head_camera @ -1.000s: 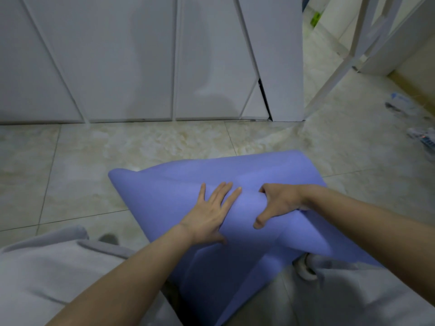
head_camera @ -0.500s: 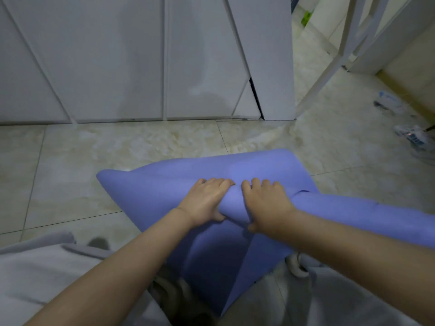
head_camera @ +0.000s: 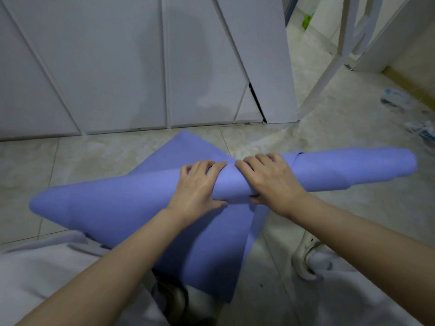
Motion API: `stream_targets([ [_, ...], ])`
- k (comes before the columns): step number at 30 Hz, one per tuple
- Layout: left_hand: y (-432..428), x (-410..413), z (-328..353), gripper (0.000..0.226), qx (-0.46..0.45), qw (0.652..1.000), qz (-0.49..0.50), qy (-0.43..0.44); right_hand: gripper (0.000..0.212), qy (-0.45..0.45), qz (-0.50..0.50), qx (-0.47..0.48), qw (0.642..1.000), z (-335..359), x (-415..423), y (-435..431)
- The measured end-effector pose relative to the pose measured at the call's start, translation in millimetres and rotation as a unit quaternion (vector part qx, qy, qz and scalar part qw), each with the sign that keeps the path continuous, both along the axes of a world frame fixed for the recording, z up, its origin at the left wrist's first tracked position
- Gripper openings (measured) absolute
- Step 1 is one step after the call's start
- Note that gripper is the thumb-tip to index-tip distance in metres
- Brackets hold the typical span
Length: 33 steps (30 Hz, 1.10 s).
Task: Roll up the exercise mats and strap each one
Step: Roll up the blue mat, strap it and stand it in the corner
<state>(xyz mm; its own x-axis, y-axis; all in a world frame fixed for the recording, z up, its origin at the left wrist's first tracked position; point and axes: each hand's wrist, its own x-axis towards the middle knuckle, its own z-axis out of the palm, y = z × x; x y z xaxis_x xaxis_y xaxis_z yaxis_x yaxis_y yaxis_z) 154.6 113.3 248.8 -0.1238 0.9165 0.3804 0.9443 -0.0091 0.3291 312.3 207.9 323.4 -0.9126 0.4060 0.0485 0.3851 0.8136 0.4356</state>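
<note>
A blue-violet exercise mat is held above the tiled floor, twisted into a loose uneven roll that runs from lower left to upper right. My left hand grips the roll at its middle, fingers curled over the top. My right hand grips it just to the right, thumb tucked underneath. Loose flaps of the mat stick out behind the hands and hang down toward my lap. No strap is in view.
White cabinet doors stand close ahead. A white metal frame leans at the upper right. Small packets lie on the beige tiled floor at the far right. My grey-trousered legs and a white shoe are below.
Both hands went from lying on the spread mat to curling round it. The mat has been gathered and twisted into a long roll that now reaches out to the right.
</note>
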Motion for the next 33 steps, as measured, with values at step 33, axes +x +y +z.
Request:
stream_targets([
  [33,-5.0,33.3,-14.4,0.098,-0.333,0.919,-0.174,-0.124,0.079,-0.19,-0.171,-0.21,0.944,-4.5,53.6,-28.4],
])
